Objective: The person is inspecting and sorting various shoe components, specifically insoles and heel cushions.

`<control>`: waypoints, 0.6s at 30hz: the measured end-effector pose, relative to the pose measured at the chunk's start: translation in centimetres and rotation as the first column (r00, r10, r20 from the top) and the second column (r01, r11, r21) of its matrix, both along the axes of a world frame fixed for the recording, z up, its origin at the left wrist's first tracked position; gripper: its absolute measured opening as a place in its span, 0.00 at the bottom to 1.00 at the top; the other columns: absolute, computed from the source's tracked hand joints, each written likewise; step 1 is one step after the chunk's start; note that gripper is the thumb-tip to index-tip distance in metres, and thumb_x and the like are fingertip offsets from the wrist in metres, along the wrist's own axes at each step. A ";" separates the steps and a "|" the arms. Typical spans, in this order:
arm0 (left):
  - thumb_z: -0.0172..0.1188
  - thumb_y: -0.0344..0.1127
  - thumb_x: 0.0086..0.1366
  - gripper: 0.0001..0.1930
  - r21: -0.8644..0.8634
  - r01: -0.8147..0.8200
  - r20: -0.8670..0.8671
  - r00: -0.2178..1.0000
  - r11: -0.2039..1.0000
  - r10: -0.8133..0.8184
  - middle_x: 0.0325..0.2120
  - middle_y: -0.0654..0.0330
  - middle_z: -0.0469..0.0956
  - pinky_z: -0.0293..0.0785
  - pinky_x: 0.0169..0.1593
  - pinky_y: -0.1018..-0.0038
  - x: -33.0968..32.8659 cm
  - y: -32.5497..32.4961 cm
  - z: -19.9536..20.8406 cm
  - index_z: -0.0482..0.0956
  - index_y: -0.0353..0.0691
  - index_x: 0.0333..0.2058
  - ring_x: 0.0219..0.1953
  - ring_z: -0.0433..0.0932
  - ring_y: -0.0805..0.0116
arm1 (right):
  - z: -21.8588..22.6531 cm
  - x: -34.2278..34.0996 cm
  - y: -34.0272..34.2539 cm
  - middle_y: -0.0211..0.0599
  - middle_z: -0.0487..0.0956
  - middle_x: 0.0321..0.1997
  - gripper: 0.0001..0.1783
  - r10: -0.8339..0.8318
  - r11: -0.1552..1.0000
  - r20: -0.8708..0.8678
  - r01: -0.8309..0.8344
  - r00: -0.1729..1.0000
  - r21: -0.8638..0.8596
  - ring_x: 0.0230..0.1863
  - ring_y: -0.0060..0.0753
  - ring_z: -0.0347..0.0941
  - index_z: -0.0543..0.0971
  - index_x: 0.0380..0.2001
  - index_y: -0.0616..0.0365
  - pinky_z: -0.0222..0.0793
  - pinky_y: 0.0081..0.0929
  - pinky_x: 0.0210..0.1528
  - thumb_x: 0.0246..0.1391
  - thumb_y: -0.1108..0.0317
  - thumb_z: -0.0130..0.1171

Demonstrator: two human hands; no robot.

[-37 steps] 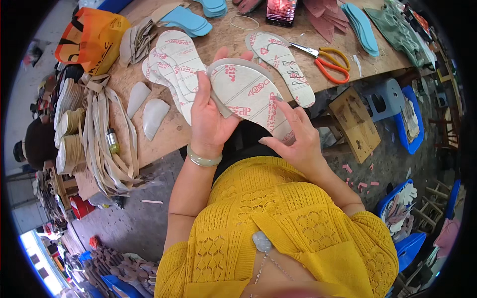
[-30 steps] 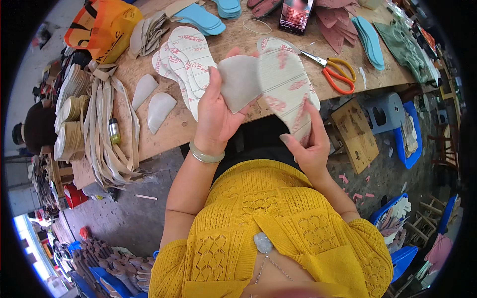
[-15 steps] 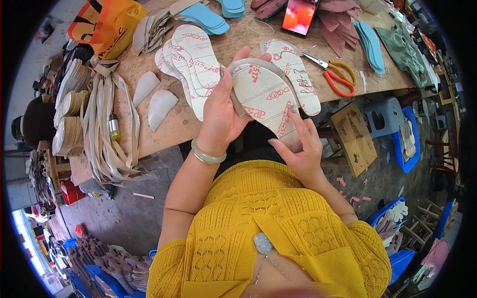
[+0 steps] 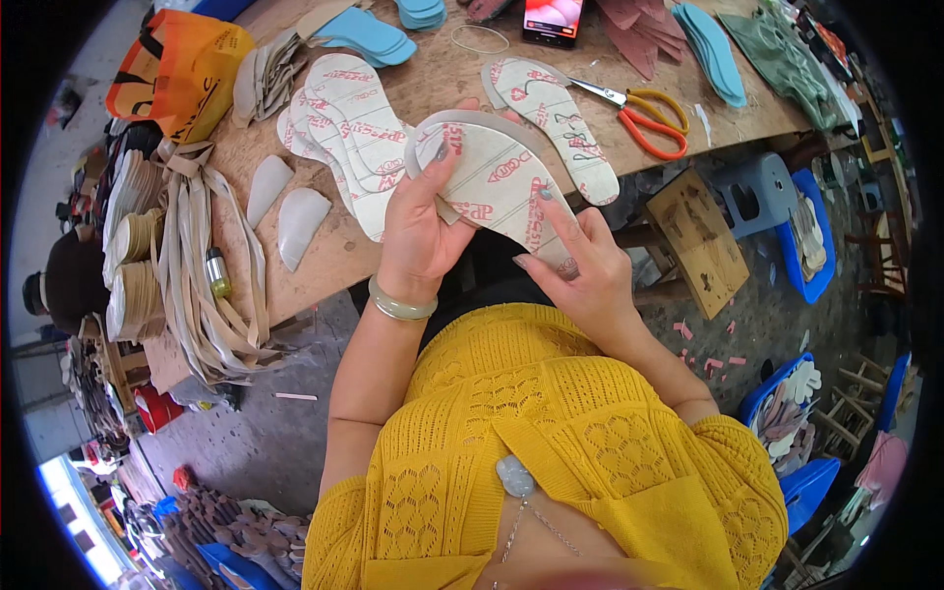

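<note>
An off-white insole (image 4: 497, 169) with red print is held up over the table's near edge, a grey layer showing along its toe rim. My left hand (image 4: 425, 221) grips its left side, thumb across the top face. At the narrow heel end my right hand (image 4: 588, 264) has closed too, index finger on top and thumb by the lower edge. Behind my left hand lies an overlapping stack of similar insoles (image 4: 346, 118). To the right another insole (image 4: 556, 123) with dark handwriting rests on the table. Two translucent whitish curved pieces (image 4: 303, 224) lie at the left.
Orange-handled scissors (image 4: 651, 120) lie right of the insoles, near a lit phone (image 4: 551, 22). Blue insole pieces (image 4: 366, 37) sit at the back. Fabric strips (image 4: 211, 265) hang over the table's left edge near an orange bag (image 4: 177, 74). A wooden stool (image 4: 696, 241) stands at the right.
My left thumb has shifted forward onto the insole's top face near the toe. The view has shifted slightly, and the table things appear higher. Both hands keep hold of the insole.
</note>
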State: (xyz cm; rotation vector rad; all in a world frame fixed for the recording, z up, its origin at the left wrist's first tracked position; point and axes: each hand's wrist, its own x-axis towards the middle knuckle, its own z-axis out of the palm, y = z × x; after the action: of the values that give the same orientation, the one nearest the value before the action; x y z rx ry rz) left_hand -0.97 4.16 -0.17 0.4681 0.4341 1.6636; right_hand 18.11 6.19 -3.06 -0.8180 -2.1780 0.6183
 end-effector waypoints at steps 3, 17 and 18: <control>0.46 0.35 0.70 0.24 -0.092 -0.053 -0.048 0.998 0.994 0.049 0.57 0.48 0.67 0.68 0.60 0.57 -0.1 0.3 -0.8 0.56 0.34 0.62 0.58 0.69 0.56 | 0.6 0.1 -0.1 0.37 0.70 0.28 0.36 -0.031 1.000 0.057 0.031 0.998 0.000 0.25 0.33 0.68 0.73 0.55 0.55 0.68 0.26 0.25 0.37 0.69 0.72; 0.52 0.30 0.67 0.22 -0.152 -0.022 -0.127 0.992 0.988 0.003 0.52 0.52 0.72 0.74 0.56 0.60 -1.7 -0.5 -1.3 0.63 0.34 0.58 0.55 0.72 0.60 | 0.4 -0.1 0.6 0.36 0.68 0.31 0.35 0.009 1.000 0.063 -0.010 0.998 0.011 0.27 0.37 0.71 0.73 0.55 0.48 0.71 0.30 0.26 0.40 0.65 0.70; 0.53 0.30 0.66 0.23 -0.159 -0.032 -0.125 0.992 0.987 0.012 0.51 0.52 0.72 0.74 0.56 0.60 -1.8 -0.7 -1.3 0.62 0.34 0.58 0.55 0.72 0.60 | 0.6 -0.1 0.6 0.38 0.68 0.32 0.34 0.043 0.999 0.055 -0.042 0.998 -0.012 0.29 0.38 0.72 0.73 0.55 0.48 0.71 0.31 0.28 0.40 0.66 0.70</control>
State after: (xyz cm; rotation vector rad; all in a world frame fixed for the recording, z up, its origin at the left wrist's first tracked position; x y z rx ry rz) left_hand -2.79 3.46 -1.43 0.4493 0.6624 1.6112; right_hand 18.04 6.79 -2.46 -0.8049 -2.2488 0.6355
